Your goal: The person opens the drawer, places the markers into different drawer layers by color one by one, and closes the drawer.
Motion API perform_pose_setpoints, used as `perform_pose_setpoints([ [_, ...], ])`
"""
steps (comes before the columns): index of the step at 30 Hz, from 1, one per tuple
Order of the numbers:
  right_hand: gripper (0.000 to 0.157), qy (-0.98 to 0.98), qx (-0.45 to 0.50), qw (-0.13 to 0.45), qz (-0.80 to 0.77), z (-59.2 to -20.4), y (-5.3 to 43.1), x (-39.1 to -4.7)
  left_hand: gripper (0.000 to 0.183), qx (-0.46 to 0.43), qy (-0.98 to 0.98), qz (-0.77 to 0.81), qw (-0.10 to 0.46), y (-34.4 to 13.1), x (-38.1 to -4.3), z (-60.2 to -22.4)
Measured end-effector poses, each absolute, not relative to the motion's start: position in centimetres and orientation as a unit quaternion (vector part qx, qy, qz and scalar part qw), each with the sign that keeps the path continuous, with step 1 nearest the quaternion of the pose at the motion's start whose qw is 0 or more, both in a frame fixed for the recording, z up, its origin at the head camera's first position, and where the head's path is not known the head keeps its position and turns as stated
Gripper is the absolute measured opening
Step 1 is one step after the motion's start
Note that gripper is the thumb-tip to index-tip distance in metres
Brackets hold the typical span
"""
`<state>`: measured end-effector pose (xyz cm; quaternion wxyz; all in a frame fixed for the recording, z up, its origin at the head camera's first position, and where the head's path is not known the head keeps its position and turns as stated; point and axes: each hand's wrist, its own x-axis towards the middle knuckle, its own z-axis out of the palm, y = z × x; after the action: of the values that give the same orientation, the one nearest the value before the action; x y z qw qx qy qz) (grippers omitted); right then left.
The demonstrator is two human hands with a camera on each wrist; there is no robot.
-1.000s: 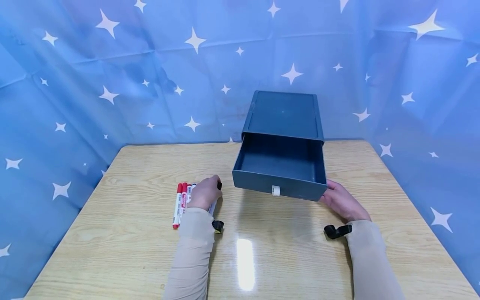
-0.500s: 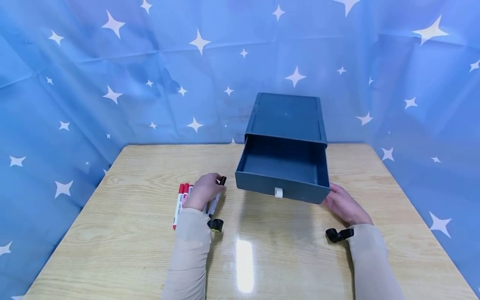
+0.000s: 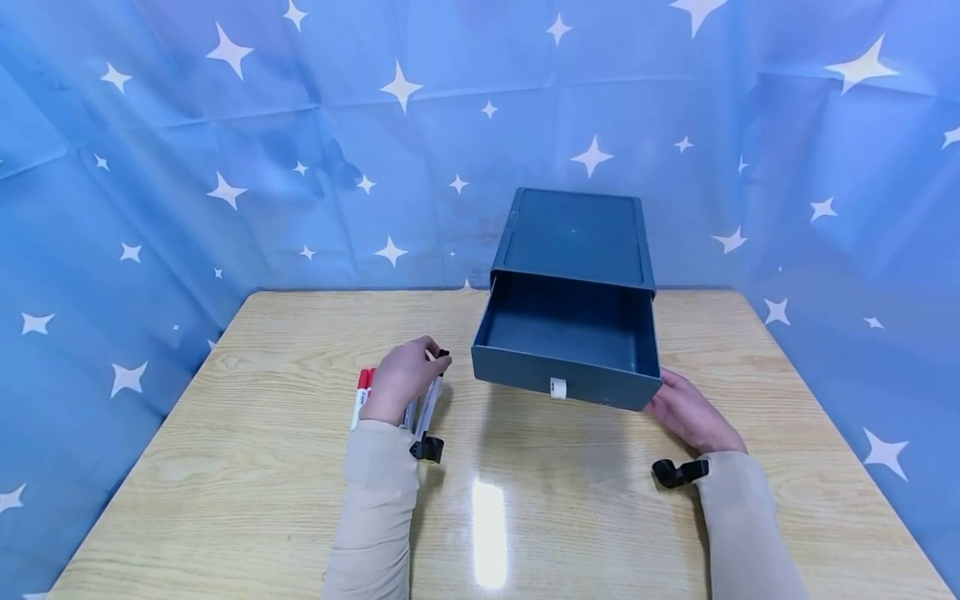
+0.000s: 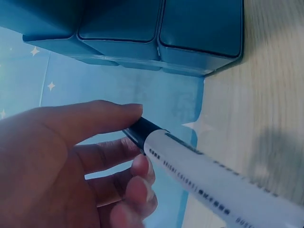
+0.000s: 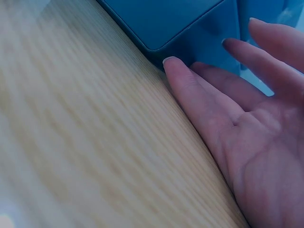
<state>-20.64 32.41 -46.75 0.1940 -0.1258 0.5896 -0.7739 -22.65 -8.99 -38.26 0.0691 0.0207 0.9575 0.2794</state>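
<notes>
Left hand [image 3: 400, 381] pinching marker [image 3: 429, 408] by cap [image 4: 145, 131], barrel [image 4: 213, 183] slanting toward sleeve [image 3: 381, 475] — drawer [image 3: 525, 372] lying rightward, right hand [image 3: 693, 412] resting loose-fingered alongside.

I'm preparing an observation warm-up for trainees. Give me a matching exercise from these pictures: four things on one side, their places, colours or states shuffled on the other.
Things:
1. Left hand
2. Right hand
3. Drawer
4. Backdrop

Descriptions:
A. Blue with white stars
B. At the drawer's right front corner
C. Pulled partway out
D. Pinching a marker

Pairs: 1-D, 2-B, 3-C, 4-A
</notes>
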Motion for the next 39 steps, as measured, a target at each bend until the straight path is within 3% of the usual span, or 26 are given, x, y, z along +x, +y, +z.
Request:
perform_pose_setpoints([
  [39,0.035,0.594,-0.119,0.185,-0.774,-46.7,32.4,-20.7,0.021,0.032,0.945,0.321,-0.052,-10.9,-20.4,-33.5],
])
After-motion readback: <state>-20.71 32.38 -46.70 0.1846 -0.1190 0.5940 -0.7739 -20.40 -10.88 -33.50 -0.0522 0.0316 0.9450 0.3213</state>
